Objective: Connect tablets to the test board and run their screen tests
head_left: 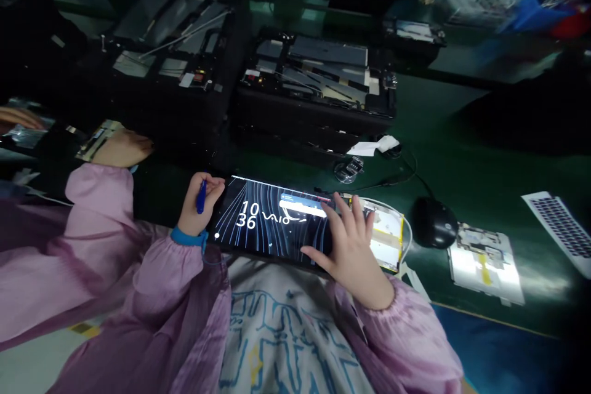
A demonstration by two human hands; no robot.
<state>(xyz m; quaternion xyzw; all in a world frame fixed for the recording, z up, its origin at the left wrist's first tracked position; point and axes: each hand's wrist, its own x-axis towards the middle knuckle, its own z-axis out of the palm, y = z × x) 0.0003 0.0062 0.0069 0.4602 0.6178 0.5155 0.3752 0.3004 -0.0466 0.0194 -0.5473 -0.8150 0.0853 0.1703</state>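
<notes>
Dim workshop, green bench (466, 154) w/ stacks of black trays (314, 83) holding opened-up tablet parts across the back. Lit tablet (268, 218) lies flat at the near edge of the bench, right in front of the person, screen showing "10 36" and curved lines. Left hand (199, 206) sits at the tablet's left end, fingers curled tight around a blue pen (201, 196), pen upright in the fist; blue wristband just below. Right hand (351, 243) rests on the tablet's right part, fingers spread and flat on the screen, not gripping anything, thumb out toward the middle. Under/behind that hand, a yellow-edged panel (390, 237) pokes out on the right. Black mouse (433, 221) near it, cable running back to a small metal clip (349, 169) and white tape scrap (376, 146). Further right: a bare board (487, 261) and a keyboard (561, 228) corner. Far left, another person's hand (124, 148) in a pink sleeve rests on parts.
</notes>
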